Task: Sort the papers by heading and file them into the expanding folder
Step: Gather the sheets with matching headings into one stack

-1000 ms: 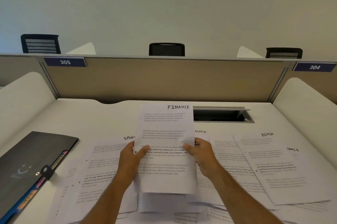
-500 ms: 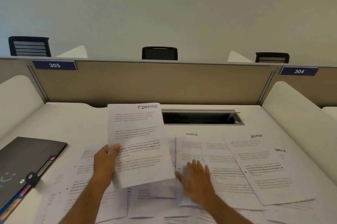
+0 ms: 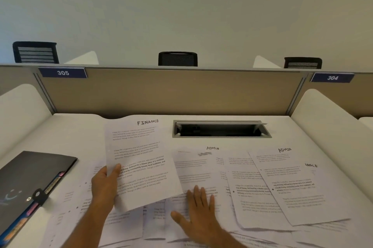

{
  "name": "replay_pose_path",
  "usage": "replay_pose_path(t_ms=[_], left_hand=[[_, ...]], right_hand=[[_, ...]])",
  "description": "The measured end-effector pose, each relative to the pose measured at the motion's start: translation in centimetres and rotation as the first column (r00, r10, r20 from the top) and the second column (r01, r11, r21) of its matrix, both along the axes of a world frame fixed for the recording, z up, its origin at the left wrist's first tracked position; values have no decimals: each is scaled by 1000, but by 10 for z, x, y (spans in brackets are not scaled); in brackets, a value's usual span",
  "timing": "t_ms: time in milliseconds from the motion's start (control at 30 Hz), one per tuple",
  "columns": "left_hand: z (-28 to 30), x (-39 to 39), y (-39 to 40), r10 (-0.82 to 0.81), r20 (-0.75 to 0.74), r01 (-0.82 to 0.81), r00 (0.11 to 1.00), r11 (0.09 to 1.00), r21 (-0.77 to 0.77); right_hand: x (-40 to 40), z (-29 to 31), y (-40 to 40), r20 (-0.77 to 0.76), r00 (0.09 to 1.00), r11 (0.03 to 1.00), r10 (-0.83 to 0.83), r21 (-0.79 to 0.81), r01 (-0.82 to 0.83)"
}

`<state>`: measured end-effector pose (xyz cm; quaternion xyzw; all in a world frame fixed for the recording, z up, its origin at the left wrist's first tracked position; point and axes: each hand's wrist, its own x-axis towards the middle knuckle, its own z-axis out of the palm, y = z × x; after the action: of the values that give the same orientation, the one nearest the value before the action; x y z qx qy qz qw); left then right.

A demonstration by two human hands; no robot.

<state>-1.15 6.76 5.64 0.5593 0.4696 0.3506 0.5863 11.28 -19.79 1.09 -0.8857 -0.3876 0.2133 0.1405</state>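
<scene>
left hand point(image 3: 105, 184) fingers pinching the FINANCE sheet point(image 3: 139, 159), right hand point(image 3: 196, 210) fingers spread flat on the loose papers point(image 3: 262, 191) along the counter's near edge

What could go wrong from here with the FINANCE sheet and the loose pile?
1. The left hand pinches the FINANCE sheet at one edge only; it hangs tilted and could bend or slip.
2. The right hand lies flat on overlapping papers; sliding it could scramble the ADMIN sheets beside it.
3. Another sheet's heading is half covered, reading only "ANCE", so it may be missed when sorting.
</scene>
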Motion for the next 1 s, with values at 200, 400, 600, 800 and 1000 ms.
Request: replay_pose_path(t_ms=[200, 400, 600, 800, 1000], left_hand=[[-5, 3, -6, -42, -23, 43, 999, 998, 39], [-7, 6, -10, -63, -40, 65, 997, 997, 40], [-11, 13, -23, -89, -21, 89, 996, 995, 33], [-11, 13, -27, -88, -31, 89, 996, 995, 39], [-15, 12, -27, -91, -35, 92, 995, 995, 36]], right_hand=[[25, 13, -15, -91, 979, 948, -182, 247, 200], [61, 11, -54, 159, 881, 873, -446, -137, 467], [38, 4, -36, 7, 961, 961, -275, -10, 275], [37, 8, -38, 26, 959, 949, -284, 149, 277], [34, -2, -46, 149, 974, 979, -172, -83, 186]])
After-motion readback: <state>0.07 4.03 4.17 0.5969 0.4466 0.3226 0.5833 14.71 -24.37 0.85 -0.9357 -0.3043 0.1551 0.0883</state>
